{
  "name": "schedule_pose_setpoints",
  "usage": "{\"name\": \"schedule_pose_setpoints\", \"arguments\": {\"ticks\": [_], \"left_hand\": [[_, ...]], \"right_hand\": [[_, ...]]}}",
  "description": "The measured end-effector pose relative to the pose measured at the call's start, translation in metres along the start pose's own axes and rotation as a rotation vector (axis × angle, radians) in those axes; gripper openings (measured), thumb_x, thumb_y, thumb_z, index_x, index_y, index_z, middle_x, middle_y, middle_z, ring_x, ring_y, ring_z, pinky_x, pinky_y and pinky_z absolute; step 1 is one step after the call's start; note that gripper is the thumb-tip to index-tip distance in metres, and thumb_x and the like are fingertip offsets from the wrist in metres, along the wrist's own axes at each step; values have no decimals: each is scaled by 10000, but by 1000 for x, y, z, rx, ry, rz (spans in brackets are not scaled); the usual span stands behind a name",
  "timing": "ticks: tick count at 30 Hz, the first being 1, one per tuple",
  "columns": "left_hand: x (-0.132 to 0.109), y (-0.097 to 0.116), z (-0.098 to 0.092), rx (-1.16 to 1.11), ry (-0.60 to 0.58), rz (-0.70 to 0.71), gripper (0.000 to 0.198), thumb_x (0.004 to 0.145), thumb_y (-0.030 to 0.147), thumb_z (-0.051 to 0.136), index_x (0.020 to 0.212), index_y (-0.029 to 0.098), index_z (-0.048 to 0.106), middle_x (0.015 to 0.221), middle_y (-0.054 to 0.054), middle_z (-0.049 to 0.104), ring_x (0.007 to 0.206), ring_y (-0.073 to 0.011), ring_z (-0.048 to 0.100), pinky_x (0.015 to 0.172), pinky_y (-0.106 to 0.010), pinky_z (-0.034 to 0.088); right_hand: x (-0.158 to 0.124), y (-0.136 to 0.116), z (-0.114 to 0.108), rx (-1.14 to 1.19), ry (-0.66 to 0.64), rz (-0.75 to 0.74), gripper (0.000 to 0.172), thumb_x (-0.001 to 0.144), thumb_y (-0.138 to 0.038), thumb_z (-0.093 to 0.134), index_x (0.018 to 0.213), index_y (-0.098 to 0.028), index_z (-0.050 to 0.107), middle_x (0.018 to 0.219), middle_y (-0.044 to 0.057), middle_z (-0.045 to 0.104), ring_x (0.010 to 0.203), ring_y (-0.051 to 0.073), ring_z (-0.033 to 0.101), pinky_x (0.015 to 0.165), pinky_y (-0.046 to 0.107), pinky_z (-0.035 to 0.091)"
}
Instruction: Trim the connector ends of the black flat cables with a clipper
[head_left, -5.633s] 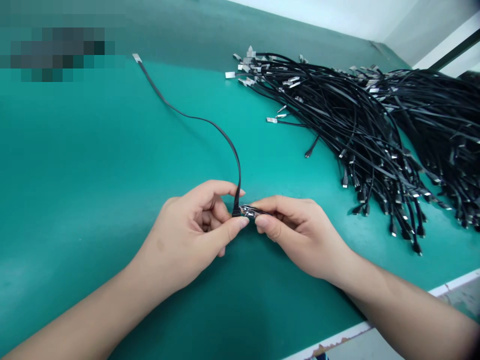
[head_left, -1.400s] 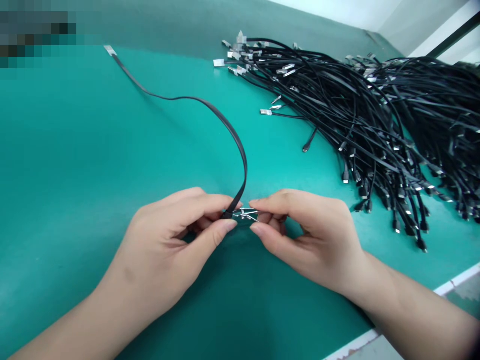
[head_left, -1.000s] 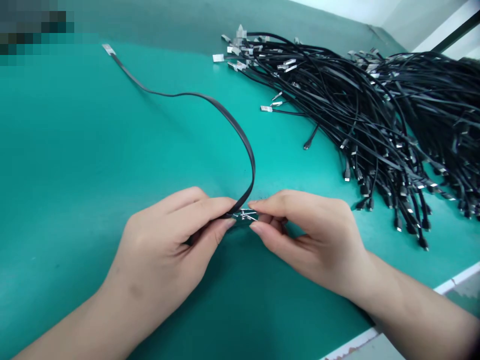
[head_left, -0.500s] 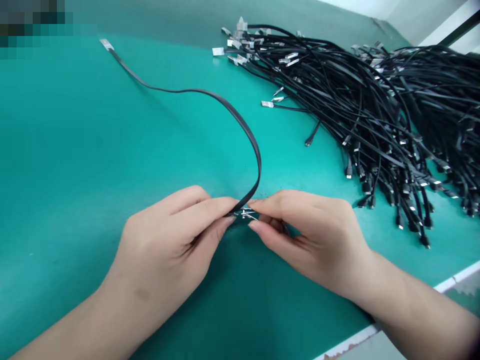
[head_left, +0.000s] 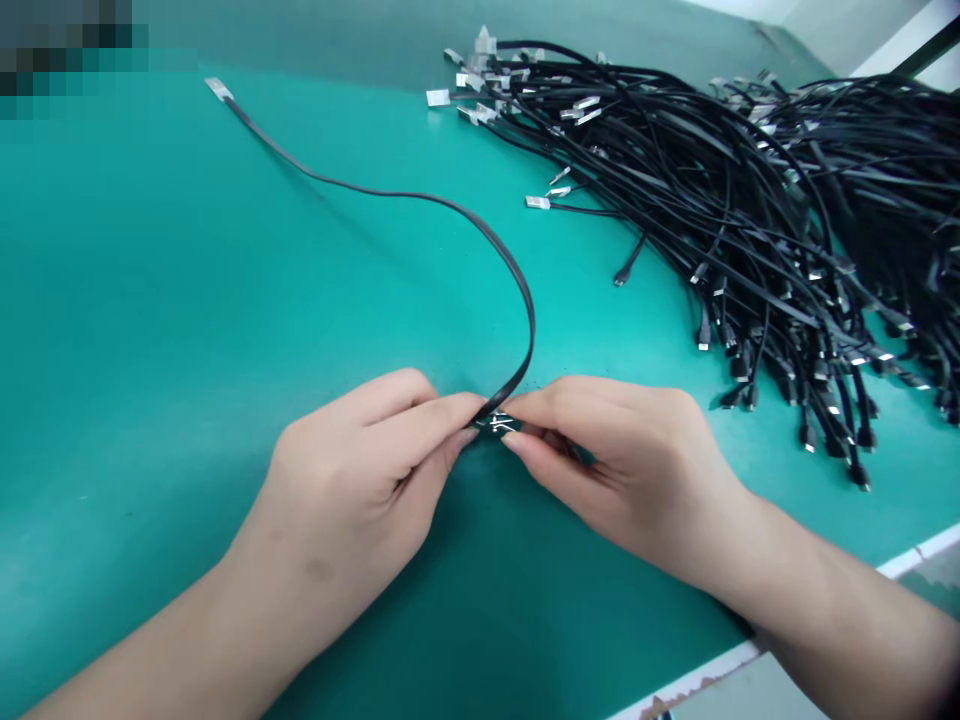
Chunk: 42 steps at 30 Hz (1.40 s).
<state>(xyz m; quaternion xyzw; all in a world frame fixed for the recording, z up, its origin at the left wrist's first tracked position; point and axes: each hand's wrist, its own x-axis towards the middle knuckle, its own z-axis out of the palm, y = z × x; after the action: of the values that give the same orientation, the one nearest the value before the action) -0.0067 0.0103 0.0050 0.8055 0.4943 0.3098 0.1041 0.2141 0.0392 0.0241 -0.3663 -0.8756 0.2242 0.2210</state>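
A flat black USB cable [head_left: 529, 310] curves across the green mat in front of me. Its silver USB plug [head_left: 217, 88] lies far off at the upper left. Pinched between thumb and forefinger, the cable's near end is in my left hand [head_left: 375, 460]. My right hand [head_left: 630, 455] is closed on a small silvery metal tool with thin prongs [head_left: 498, 424], whose tips meet the cable end. Its rear part is hidden inside my fingers, so I cannot tell its exact kind. The two hands are almost touching.
A large heap of black cables [head_left: 675, 180] with silver and black plugs lies at the upper right, a second heap [head_left: 885, 170] behind it. The table's white edge [head_left: 697, 680] runs along the lower right. A blurred-out patch fills the upper left corner.
My left hand has shifted slightly right, closer to my right hand. The cable's bend has moved a little right as well. Both hands keep their pinch.
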Motion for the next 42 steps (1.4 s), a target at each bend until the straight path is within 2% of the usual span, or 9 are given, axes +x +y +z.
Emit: {"name": "schedule_pose_setpoints", "arguments": {"ticks": [3,13,20,29,35,39,42], "left_hand": [[-1,-1,0,2,1,3,229,986,67,626,1109,200,766,845,16,683,691,-104,611,623,-225,461],[0,-2,-2,-40,-40,-15,196,988,57,618,1028,212,732,869,20,704,727,-103,640,644,-215,472],[0,-1,-2,-34,-39,3,178,978,49,635,1002,205,716,858,31,689,725,-88,628,657,-191,467],[0,-1,-2,-42,-52,-8,192,989,72,622,1016,222,738,862,25,703,717,-104,642,634,-218,477],[2,-2,-3,-126,-43,-42,180,971,95,637,1018,211,766,838,30,719,717,-95,659,645,-201,491],[4,0,-5,-193,-54,-117,134,960,162,645,968,226,762,746,42,683,635,-103,624,567,-225,459],[4,1,-5,-213,-55,-161,127,948,194,642,974,250,753,700,53,658,575,-113,594,523,-254,429]], "right_hand": [[0,0,0,-8,-2,0,127,1039,-204,619,995,-186,736,912,14,775,760,126,675,701,232,498],[-1,0,1,9,-21,14,146,1058,-232,591,1031,-216,733,1014,28,804,836,157,730,723,258,535],[0,-1,1,17,-19,1,136,1053,-206,605,1053,-178,738,993,20,802,834,128,729,752,219,535],[-1,-2,1,-30,-7,-18,126,1057,-213,602,1012,-210,719,1022,27,821,854,163,760,743,262,564],[-3,-3,0,-17,9,-13,122,1059,-214,600,1017,-218,715,1015,22,817,847,159,753,746,263,562],[-6,-4,-1,-41,105,29,107,1024,-225,642,970,-206,732,852,12,782,664,134,672,609,259,506],[-5,-3,-1,-37,145,56,80,996,-216,674,1012,-184,746,751,-8,729,630,125,642,597,253,494]]}}
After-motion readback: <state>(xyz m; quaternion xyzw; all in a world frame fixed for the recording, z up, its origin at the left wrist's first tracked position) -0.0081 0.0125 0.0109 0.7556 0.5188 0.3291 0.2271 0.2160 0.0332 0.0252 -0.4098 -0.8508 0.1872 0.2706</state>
